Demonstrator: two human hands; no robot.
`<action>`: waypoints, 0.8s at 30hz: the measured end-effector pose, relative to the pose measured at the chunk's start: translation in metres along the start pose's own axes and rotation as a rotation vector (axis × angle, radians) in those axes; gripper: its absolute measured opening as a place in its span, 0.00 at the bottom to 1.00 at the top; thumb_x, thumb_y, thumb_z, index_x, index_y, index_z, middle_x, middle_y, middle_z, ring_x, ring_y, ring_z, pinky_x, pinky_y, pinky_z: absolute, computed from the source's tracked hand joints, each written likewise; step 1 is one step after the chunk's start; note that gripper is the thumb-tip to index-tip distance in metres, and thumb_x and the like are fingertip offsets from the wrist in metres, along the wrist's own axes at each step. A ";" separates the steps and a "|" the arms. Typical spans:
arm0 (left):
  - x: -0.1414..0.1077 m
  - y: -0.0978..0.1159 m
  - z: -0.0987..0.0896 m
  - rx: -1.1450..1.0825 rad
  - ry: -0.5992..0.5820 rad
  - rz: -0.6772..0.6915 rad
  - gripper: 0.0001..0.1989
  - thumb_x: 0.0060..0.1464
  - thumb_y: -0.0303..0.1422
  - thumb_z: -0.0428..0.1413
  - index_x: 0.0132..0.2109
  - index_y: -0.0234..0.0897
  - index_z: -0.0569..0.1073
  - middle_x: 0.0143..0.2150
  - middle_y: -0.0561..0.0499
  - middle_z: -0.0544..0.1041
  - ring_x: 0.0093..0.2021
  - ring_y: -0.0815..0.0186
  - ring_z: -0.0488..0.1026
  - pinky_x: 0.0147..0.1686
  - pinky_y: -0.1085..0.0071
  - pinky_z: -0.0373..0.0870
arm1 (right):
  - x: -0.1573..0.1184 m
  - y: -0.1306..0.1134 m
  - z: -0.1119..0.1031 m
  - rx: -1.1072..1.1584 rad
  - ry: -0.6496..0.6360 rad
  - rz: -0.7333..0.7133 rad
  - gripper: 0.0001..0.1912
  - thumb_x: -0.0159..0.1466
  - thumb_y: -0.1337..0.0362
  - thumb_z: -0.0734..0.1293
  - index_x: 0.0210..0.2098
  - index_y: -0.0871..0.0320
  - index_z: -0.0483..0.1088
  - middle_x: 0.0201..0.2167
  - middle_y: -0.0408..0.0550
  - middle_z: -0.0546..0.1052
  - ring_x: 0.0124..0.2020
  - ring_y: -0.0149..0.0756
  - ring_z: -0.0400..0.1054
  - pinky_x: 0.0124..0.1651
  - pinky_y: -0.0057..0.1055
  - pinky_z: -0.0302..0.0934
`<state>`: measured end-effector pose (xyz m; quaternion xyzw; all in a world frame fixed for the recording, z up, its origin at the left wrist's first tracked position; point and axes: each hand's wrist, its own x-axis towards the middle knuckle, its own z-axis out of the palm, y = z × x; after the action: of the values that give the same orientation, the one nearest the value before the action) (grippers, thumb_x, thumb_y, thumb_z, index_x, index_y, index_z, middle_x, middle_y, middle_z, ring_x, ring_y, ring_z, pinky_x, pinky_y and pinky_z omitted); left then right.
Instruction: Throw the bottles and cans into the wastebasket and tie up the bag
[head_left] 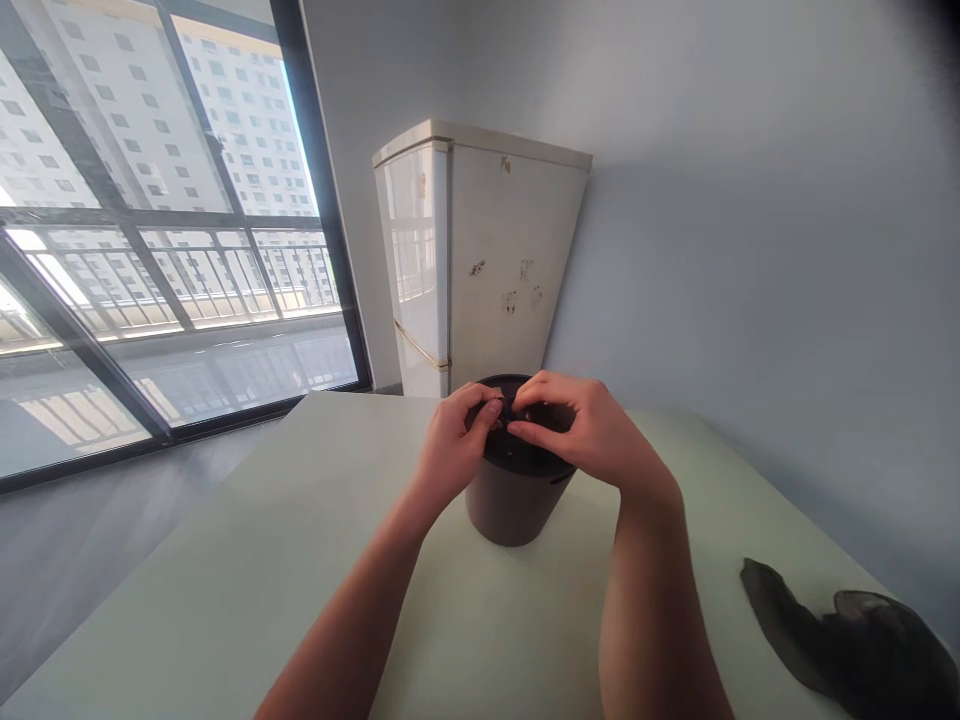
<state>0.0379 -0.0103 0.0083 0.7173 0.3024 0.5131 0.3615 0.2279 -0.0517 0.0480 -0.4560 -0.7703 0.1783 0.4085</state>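
As bin (511, 508) stands below, dark piece (507, 409) between pinched left fingers (485, 418), right fingers (535, 433) beside (hold unclear)

White fridge (510, 230), window (120, 215), balcony railing (202, 275)

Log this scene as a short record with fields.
Left hand: at the top of the dark bin, thumb and fingers bent inward
Right hand: opposite, fingertips close to the left's
Between fingertips: something small and dark, unclear
Surface: pale green table
Table's right side: dark crumpled item
Behind: white refrigerator
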 end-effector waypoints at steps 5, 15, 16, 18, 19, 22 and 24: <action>-0.001 0.001 -0.002 -0.025 0.010 -0.013 0.10 0.66 0.37 0.57 0.43 0.38 0.81 0.37 0.49 0.80 0.38 0.62 0.76 0.38 0.68 0.70 | 0.002 0.002 0.003 -0.089 0.011 -0.051 0.05 0.66 0.59 0.72 0.37 0.51 0.80 0.45 0.44 0.78 0.40 0.36 0.71 0.43 0.34 0.65; 0.001 -0.001 -0.007 0.085 0.160 0.024 0.09 0.62 0.31 0.59 0.43 0.43 0.85 0.40 0.50 0.85 0.40 0.60 0.81 0.42 0.65 0.76 | 0.001 0.008 -0.004 -0.129 0.094 -0.002 0.07 0.66 0.60 0.70 0.32 0.52 0.77 0.47 0.46 0.78 0.42 0.39 0.71 0.46 0.37 0.63; 0.001 -0.002 -0.008 0.111 0.176 0.038 0.09 0.63 0.31 0.58 0.43 0.43 0.85 0.39 0.50 0.85 0.40 0.61 0.80 0.41 0.65 0.76 | 0.000 0.008 -0.005 -0.129 0.091 0.010 0.07 0.66 0.59 0.70 0.32 0.52 0.77 0.47 0.46 0.78 0.42 0.40 0.71 0.46 0.38 0.63; 0.001 -0.004 -0.009 0.161 0.205 0.058 0.10 0.64 0.31 0.57 0.44 0.43 0.85 0.39 0.50 0.84 0.39 0.61 0.80 0.40 0.64 0.75 | 0.000 0.010 -0.006 -0.130 0.094 0.033 0.08 0.66 0.58 0.70 0.31 0.52 0.77 0.47 0.47 0.78 0.41 0.40 0.71 0.45 0.39 0.63; 0.001 -0.006 -0.009 0.183 0.214 0.065 0.10 0.64 0.31 0.57 0.44 0.44 0.84 0.39 0.50 0.84 0.39 0.61 0.80 0.41 0.64 0.75 | 0.000 0.011 -0.006 -0.128 0.096 0.045 0.09 0.66 0.57 0.70 0.31 0.52 0.77 0.48 0.47 0.78 0.41 0.40 0.71 0.45 0.39 0.63; 0.002 -0.010 -0.012 0.245 0.232 0.081 0.11 0.65 0.30 0.56 0.45 0.44 0.84 0.39 0.51 0.83 0.39 0.61 0.79 0.41 0.64 0.74 | -0.001 0.015 -0.010 -0.119 0.092 0.084 0.10 0.65 0.56 0.71 0.30 0.52 0.77 0.48 0.47 0.78 0.39 0.39 0.70 0.44 0.39 0.63; 0.003 -0.012 -0.013 0.280 0.237 0.088 0.11 0.65 0.29 0.56 0.45 0.44 0.84 0.38 0.51 0.83 0.39 0.62 0.79 0.41 0.64 0.73 | -0.002 0.018 -0.012 -0.117 0.091 0.109 0.10 0.65 0.55 0.71 0.29 0.52 0.77 0.48 0.46 0.78 0.38 0.38 0.69 0.42 0.39 0.62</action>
<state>0.0261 0.0015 0.0026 0.7079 0.3797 0.5620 0.1972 0.2479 -0.0452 0.0429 -0.5279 -0.7342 0.1341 0.4053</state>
